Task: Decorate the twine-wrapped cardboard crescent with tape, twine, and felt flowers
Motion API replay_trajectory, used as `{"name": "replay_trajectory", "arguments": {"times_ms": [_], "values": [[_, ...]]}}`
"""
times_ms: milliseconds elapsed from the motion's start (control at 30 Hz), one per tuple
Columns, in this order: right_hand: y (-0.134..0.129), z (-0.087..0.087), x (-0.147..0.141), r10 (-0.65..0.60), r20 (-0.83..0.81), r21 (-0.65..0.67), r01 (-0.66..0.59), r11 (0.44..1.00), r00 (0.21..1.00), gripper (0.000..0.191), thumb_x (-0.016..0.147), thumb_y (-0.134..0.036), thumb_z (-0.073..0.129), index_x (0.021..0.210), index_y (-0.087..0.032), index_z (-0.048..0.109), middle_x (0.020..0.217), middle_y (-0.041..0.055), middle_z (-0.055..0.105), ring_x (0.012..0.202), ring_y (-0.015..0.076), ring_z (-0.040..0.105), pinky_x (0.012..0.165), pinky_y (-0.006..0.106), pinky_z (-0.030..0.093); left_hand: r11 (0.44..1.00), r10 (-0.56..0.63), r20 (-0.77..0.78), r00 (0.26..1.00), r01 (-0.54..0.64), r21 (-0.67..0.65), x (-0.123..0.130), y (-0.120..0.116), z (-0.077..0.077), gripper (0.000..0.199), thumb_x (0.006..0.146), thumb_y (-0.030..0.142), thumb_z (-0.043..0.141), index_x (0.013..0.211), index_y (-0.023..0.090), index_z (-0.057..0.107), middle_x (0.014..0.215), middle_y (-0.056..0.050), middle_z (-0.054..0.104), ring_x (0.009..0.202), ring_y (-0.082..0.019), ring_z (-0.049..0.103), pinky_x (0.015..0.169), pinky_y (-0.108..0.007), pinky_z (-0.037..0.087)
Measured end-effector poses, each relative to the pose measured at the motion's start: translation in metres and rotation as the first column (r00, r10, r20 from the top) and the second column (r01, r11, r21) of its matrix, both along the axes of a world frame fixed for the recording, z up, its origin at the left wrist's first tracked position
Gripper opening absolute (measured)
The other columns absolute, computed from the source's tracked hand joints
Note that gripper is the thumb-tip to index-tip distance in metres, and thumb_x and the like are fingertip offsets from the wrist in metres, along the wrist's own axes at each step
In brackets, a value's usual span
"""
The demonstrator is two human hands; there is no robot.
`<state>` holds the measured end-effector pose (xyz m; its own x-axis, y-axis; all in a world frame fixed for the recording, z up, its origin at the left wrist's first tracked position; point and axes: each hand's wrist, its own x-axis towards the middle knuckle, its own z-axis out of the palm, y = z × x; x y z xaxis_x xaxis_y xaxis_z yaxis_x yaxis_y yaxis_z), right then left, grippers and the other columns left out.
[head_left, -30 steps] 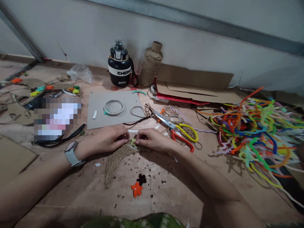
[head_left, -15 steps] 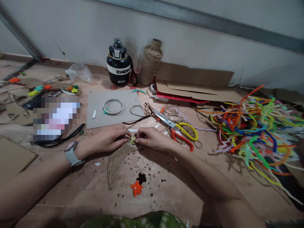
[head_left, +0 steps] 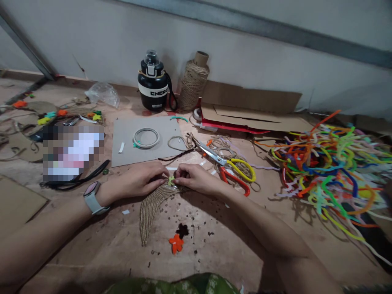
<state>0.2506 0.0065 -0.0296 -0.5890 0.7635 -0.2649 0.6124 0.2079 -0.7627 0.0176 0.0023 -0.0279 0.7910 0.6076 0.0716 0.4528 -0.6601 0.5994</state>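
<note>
A small yellow-green flower (head_left: 171, 181) sits at the upper end of a curved piece made of rows of twine (head_left: 153, 210). My left hand (head_left: 150, 178) pinches at the flower's left side, fingers curled over the twine's top. From the right, my right hand (head_left: 192, 179) presses thumb and fingertips together on the same flower, hiding part of it and the twine beyond. Below the hands lie an orange felt-like flower (head_left: 176, 243) and a dark brown flower (head_left: 183, 230), apart from the twine piece.
Scissors with yellow and red handles (head_left: 225, 159) lie on loose twine right of centre. A tape roll (head_left: 146, 138) rests on a grey board (head_left: 122, 132). Behind stand a black bottle (head_left: 153, 87) and a twine spool (head_left: 194, 83). Colourful pipe cleaners (head_left: 330, 171) heap at right; a blurred phone-like item (head_left: 73, 153) is left.
Both hands stay at the yellow-green flower with barely any shift of the fingers. The lower end of the twine piece has swung slightly to the right.
</note>
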Motion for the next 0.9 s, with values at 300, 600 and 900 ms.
{"name": "replay_trajectory", "arguments": {"times_ms": [300, 600, 900], "values": [[-0.001, -0.001, 0.0, 0.006, -0.011, 0.0, -0.006, 1.0, 1.0, 0.011, 0.086, -0.026, 0.062, 0.081, -0.018, 0.058, 0.07, -0.0019, 0.057, 0.065, 0.0123, 0.049, 0.059, 0.022, 0.031, 0.997, 0.043, 0.028, 0.999, -0.045, 0.067, 0.003, -0.005, 0.0, 0.022, 0.094, 0.023, 0.049, 0.111, 0.02, 0.062, 0.098, -0.007, 0.061, 0.089, -0.019, 0.058, 0.077, -0.028, 0.045], [-0.001, 0.018, 0.008, -0.11, -0.083, -0.022, 0.109, 0.994, 0.99, 0.024, 0.09, -0.039, 0.056, 0.083, -0.016, 0.058, 0.074, 0.0005, 0.059, 0.067, 0.0128, 0.049, 0.058, 0.022, 0.035, 0.994, 0.053, 0.013, 0.998, -0.055, 0.1, 0.007, -0.007, 0.0, 0.023, 0.096, 0.025, 0.047, 0.111, 0.019, 0.063, 0.098, -0.008, 0.06, 0.091, -0.02, 0.058, 0.08, -0.03, 0.045], [-0.043, 0.05, 0.024, 0.147, 0.073, -0.048, -0.143, 0.988, 0.986, 0.018, 0.088, -0.036, 0.062, 0.087, -0.018, 0.063, 0.08, 0.0003, 0.062, 0.072, 0.0134, 0.053, 0.062, 0.022, 0.035, 0.978, -0.004, 0.126, 0.992, -0.023, 0.206, 0.006, -0.006, -0.012, 0.025, 0.096, 0.03, 0.052, 0.113, 0.02, 0.067, 0.106, -0.009, 0.065, 0.099, -0.02, 0.059, 0.087, -0.032, 0.046]]}}
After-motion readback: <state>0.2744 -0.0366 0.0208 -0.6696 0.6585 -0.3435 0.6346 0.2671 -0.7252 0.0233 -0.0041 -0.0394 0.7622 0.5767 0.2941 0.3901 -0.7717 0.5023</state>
